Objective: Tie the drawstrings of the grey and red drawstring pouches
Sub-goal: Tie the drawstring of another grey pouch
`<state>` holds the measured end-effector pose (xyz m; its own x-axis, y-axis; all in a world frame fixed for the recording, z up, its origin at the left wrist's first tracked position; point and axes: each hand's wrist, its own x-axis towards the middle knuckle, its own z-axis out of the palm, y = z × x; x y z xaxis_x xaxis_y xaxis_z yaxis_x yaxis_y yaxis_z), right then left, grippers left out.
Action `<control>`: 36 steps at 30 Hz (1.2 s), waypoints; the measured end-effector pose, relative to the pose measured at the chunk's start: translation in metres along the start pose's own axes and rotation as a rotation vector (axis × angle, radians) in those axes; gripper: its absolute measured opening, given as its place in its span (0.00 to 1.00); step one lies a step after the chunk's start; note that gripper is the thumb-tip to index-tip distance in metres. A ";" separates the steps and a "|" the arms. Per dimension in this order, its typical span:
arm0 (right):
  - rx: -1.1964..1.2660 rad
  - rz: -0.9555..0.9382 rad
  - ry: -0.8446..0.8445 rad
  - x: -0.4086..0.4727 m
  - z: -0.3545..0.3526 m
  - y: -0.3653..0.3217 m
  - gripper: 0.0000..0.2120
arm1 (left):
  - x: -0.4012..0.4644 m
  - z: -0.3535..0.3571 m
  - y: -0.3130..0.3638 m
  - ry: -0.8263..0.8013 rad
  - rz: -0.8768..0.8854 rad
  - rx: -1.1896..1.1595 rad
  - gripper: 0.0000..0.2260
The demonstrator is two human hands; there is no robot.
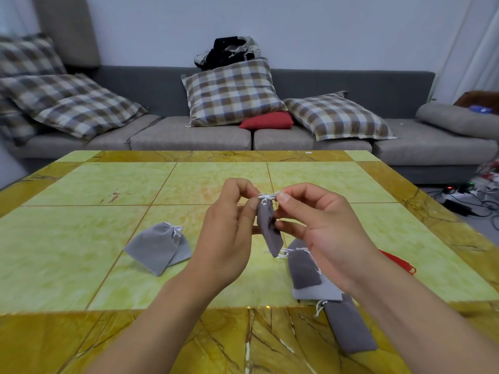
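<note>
Grey pouch (267, 225) is held above the surface (81, 238); its white drawstring (266, 197) is pinched by left fingers (247, 188) and right fingers (283, 198).

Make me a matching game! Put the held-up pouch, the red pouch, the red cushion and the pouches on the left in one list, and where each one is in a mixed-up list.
Things:
1. held grey pouch
2. red pouch
3. red cushion
4. left grey pouches

Places:
A. on the sofa
B. on the table, left of the hands
C. in the air between both hands
D. on the table, behind the right forearm

Pairs: 1-C, 2-D, 3-A, 4-B
</note>
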<state>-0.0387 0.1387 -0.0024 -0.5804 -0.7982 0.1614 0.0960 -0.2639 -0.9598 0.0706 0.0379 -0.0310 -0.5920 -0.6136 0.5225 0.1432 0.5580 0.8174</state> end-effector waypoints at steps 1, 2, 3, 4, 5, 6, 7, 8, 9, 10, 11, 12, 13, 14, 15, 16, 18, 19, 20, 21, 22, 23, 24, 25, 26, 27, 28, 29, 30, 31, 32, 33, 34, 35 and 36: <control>-0.039 -0.032 0.019 0.001 -0.002 0.001 0.04 | 0.001 -0.001 0.002 -0.018 -0.071 -0.099 0.04; -0.073 -0.064 0.035 0.002 -0.002 0.002 0.04 | 0.001 -0.002 0.005 -0.047 -0.159 -0.219 0.05; -0.095 -0.096 0.042 0.003 -0.002 0.003 0.04 | 0.002 -0.002 0.006 -0.085 -0.245 -0.336 0.08; -0.099 -0.122 0.047 0.003 -0.002 0.004 0.04 | 0.001 -0.001 0.008 -0.120 -0.297 -0.406 0.12; -0.090 -0.139 0.048 0.004 -0.002 0.005 0.04 | 0.000 0.000 0.008 -0.143 -0.300 -0.412 0.14; -0.095 -0.150 0.048 0.004 -0.002 0.007 0.04 | -0.001 0.003 0.009 -0.145 -0.272 -0.380 0.12; -0.112 -0.148 0.043 0.004 -0.002 0.007 0.04 | -0.001 0.005 0.008 -0.121 -0.238 -0.339 0.09; -0.123 -0.131 0.033 0.004 -0.003 0.008 0.04 | 0.000 0.006 0.006 -0.085 -0.212 -0.309 0.06; -0.115 -0.103 0.017 0.006 -0.005 0.008 0.05 | 0.001 0.007 0.004 -0.055 -0.197 -0.287 0.07; -0.088 -0.069 -0.010 0.006 -0.006 0.007 0.05 | 0.002 0.006 0.001 -0.045 -0.189 -0.266 0.08; -0.082 -0.059 -0.040 0.007 -0.008 0.006 0.07 | 0.003 0.005 -0.001 -0.051 -0.185 -0.249 0.09; -0.136 -0.093 -0.063 0.008 -0.010 0.006 0.10 | 0.004 0.003 -0.001 -0.071 -0.186 -0.238 0.09; -0.251 -0.161 -0.075 0.009 -0.012 0.006 0.13 | 0.004 0.002 0.000 -0.095 -0.197 -0.231 0.09; -0.372 -0.213 -0.078 0.010 -0.014 0.006 0.14 | 0.005 0.000 0.002 -0.113 -0.223 -0.227 0.08; -0.446 -0.222 -0.072 0.012 -0.016 0.008 0.15 | 0.006 -0.002 0.003 -0.118 -0.275 -0.227 0.07; -0.471 -0.171 -0.064 0.015 -0.018 0.011 0.15 | 0.006 -0.004 0.003 -0.103 -0.351 -0.225 0.06; -0.491 0.034 -0.065 0.021 -0.023 0.022 0.15 | 0.012 -0.018 -0.010 -0.032 -0.523 -0.139 0.04; -0.534 0.125 -0.077 0.025 -0.027 0.029 0.13 | 0.014 -0.028 -0.021 0.015 -0.589 -0.027 0.04; -0.605 0.178 -0.090 0.028 -0.032 0.036 0.12 | 0.017 -0.040 -0.032 0.055 -0.622 0.149 0.05; -0.683 0.197 -0.101 0.031 -0.037 0.043 0.11 | 0.020 -0.052 -0.042 0.076 -0.619 0.376 0.07; -0.768 0.195 -0.102 0.035 -0.042 0.048 0.11 | 0.021 -0.063 -0.047 0.077 -0.611 0.604 0.08; -0.860 0.182 -0.094 0.038 -0.047 0.051 0.12 | 0.022 -0.071 -0.049 0.069 -0.608 0.779 0.08; -0.965 0.166 -0.087 0.041 -0.053 0.053 0.13 | 0.022 -0.077 -0.050 0.052 -0.634 0.889 0.08; -1.082 0.151 -0.086 0.045 -0.059 0.054 0.13 | 0.022 -0.080 -0.051 0.029 -0.672 0.954 0.10; -1.201 0.148 -0.094 0.047 -0.065 0.054 0.14 | 0.022 -0.080 -0.051 0.000 -0.709 1.000 0.12; -1.298 0.161 -0.104 0.049 -0.070 0.053 0.15 | 0.021 -0.079 -0.052 -0.020 -0.727 1.044 0.13; -1.362 0.190 -0.114 0.051 -0.075 0.053 0.16 | 0.021 -0.078 -0.051 -0.037 -0.724 1.096 0.11; -1.390 0.229 -0.123 0.051 -0.078 0.054 0.17 | 0.021 -0.074 -0.050 -0.052 -0.696 1.151 0.11; -1.389 0.267 -0.130 0.052 -0.081 0.054 0.18 | 0.022 -0.070 -0.049 -0.064 -0.642 1.209 0.15; -1.372 0.294 -0.139 0.052 -0.082 0.055 0.19 | 0.022 -0.065 -0.045 -0.063 -0.572 1.233 0.20; -1.361 0.307 -0.148 0.053 -0.082 0.057 0.17 | 0.021 -0.058 -0.041 -0.061 -0.493 1.193 0.23; -1.364 0.302 -0.161 0.054 -0.082 0.060 0.15 | 0.019 -0.050 -0.038 -0.079 -0.426 1.097 0.23; -1.374 0.288 -0.171 0.056 -0.080 0.062 0.12 | 0.016 -0.040 -0.034 -0.126 -0.394 0.958 0.22; -1.369 0.263 -0.177 0.057 -0.079 0.063 0.09 | 0.011 -0.028 -0.032 -0.202 -0.392 0.833 0.21; -1.333 0.232 -0.182 0.058 -0.078 0.062 0.08 | 0.006 -0.017 -0.032 -0.298 -0.406 0.742 0.22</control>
<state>-0.1292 0.1186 -0.0706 -0.5339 -0.8391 -0.1041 -0.7302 0.5197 -0.4435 0.0757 0.0069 -0.0495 -0.6813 -0.7297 0.0580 -0.6109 0.6104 0.5042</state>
